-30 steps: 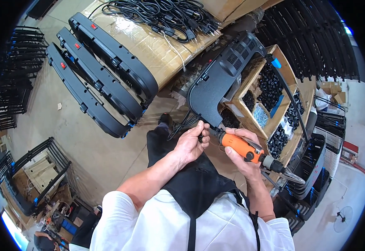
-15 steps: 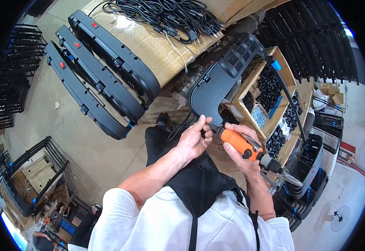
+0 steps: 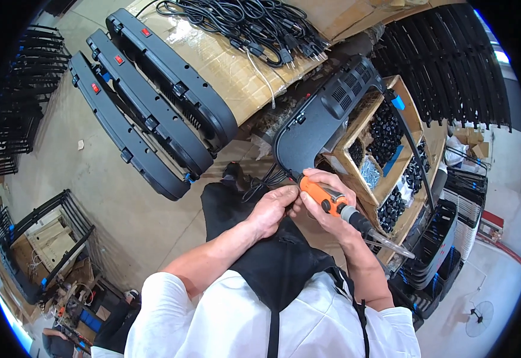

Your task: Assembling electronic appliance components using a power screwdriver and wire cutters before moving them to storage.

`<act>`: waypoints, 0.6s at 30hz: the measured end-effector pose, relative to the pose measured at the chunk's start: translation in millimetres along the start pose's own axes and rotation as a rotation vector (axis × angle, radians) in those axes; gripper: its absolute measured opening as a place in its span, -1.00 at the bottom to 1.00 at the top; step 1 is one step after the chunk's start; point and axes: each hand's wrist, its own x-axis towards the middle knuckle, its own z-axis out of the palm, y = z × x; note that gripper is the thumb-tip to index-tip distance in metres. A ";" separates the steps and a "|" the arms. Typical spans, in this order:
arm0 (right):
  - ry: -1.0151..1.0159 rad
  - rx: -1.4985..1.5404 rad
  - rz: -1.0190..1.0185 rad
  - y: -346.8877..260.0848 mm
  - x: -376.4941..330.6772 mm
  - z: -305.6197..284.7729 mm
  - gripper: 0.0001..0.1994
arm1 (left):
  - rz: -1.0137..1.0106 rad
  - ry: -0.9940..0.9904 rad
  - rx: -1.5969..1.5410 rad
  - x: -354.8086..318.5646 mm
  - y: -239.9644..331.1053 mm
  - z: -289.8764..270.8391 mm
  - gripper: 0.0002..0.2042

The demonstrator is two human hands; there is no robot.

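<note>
My right hand [image 3: 333, 209] is wrapped round an orange air screwdriver [image 3: 320, 192], with a clear hose trailing from its rear toward the lower right. The screwdriver's front end points up and left, at the lower end of a black plastic housing [image 3: 311, 134]. Whether its tip touches the housing cannot be made out. Close beside the tool's front, my left hand [image 3: 272, 212] is closed, thumb against curled fingers. Anything between those fingers is hidden. Vents and a raised motor-like bulge show on the housing, which lies slanted in front of me.
Right of the housing stands a divided wooden box [image 3: 347, 173] with black knobs and silver screws [image 3: 369, 174]. Several black housings with red switches [image 3: 135, 113] lean at a cardboard-covered table [image 3: 212, 65]. Black power cords [image 3: 254, 27] are heaped on it. Black frames [image 3: 445, 65] are stacked at far right.
The screwdriver and my right hand have moved left and slightly up, closer to the housing's lower end. My left hand has dropped a little lower. The whole view has shifted slightly.
</note>
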 end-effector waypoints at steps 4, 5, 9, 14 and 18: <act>-0.042 -0.072 0.061 -18.9 8.1 -4.6 -0.63 | 0.004 -0.018 -0.022 -7.4 11.5 7.6 -0.73; -0.049 -0.052 0.170 -27.7 10.3 -5.9 -0.63 | -0.009 0.005 -0.030 -8.2 13.1 6.4 -0.72; 0.075 0.051 0.007 -22.3 -0.6 -17.9 -0.54 | 0.002 -0.024 0.061 -9.6 19.5 -3.3 -0.69; 0.138 0.152 0.003 -26.2 -2.4 -39.9 -0.48 | 0.033 0.001 -0.134 1.1 38.5 10.7 -0.70; 0.180 0.286 0.039 -34.1 2.4 -50.1 -0.47 | -0.002 -0.049 -0.336 13.9 54.7 19.1 -0.68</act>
